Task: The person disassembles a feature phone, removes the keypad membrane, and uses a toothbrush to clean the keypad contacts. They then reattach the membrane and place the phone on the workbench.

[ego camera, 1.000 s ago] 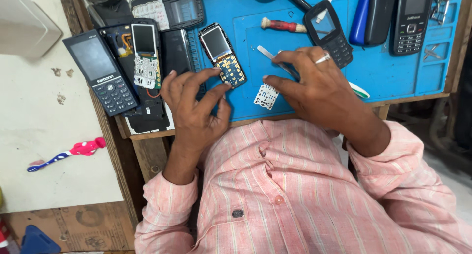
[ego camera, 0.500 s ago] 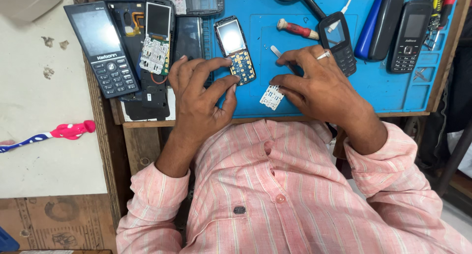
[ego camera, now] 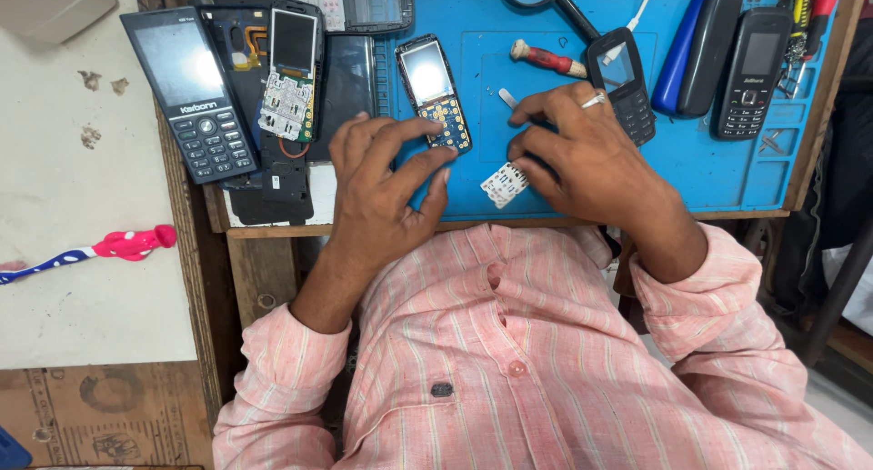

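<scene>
your left hand (ego camera: 382,193) touches with spread fingers the opened phone (ego camera: 435,93) on the blue mat (ego camera: 727,175); your right hand (ego camera: 582,156) presses the white keypad (ego camera: 503,185) beside it. reassembly seems unfinished.

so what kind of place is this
Most likely a mobile phone repair bench: a blue rubber work mat holds several black keypad phones, an opened phone with its circuit board bare sits by the left hand, and a red-handled screwdriver lies nearby.
</scene>
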